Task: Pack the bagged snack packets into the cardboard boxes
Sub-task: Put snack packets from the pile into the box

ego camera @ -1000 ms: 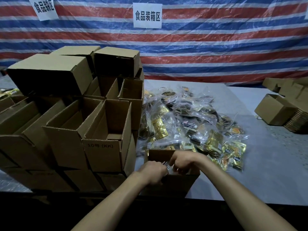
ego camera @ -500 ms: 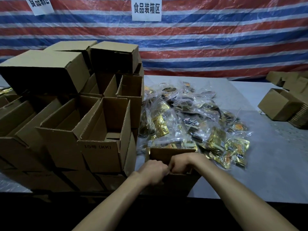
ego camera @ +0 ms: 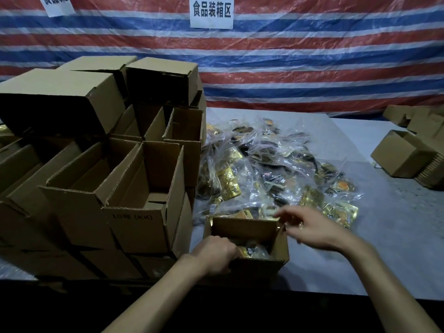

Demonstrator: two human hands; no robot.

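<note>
- Swung clear of the open box (ego camera: 240, 229), where both hands were bunched at the mouth half a second ago, the right hand (ego camera: 312, 230) now reaches past the far right corner toward the pile of bagged snack packets (ego camera: 264, 169).
- Its fingers are motion-blurred but look parted and loose, and we can make out nothing in them.
- We see the left hand (ego camera: 216, 252) stay at the near left corner, fingers curled over the rim, steadying the box at the front of the table (ego camera: 396, 248).
- A gold packet (ego camera: 251, 251) lies inside the box. The pile sits on the table just behind the box's far wall.
- We judge the bags light, soft and slippery — clear film around foil sachets that will shift. A whole-hand grasp round a bag's middle, or a pinch on bunched film, should hold best.
- Empty cartons (ego camera: 134, 219) stand stacked at left, touching the box's side.
</note>
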